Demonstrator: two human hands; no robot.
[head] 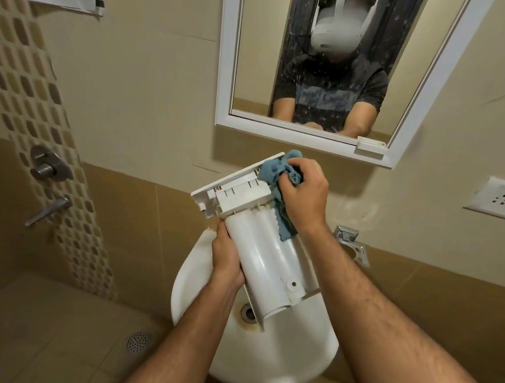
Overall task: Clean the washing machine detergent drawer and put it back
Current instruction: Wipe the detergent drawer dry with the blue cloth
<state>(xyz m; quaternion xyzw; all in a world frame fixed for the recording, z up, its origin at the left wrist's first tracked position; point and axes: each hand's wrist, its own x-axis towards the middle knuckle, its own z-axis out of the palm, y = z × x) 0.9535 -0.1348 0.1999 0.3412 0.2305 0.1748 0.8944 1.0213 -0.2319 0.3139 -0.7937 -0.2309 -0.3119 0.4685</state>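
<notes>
Both forearms reach in over white basin (293,358). Left hand (228,261) grips detergent drawer (259,251) along its left edge, fingers curled under. Drawer held tilted above basin, underside up, front panel pointing toward mirror (329,62). Right hand (302,194) clamps blue cloth (276,175) against drawer's upper right corner. Tap (350,240) just right of drawer; open floor to the left.

glossy plastic drawer (258,260), soft blue cloth (273,170)
</notes>
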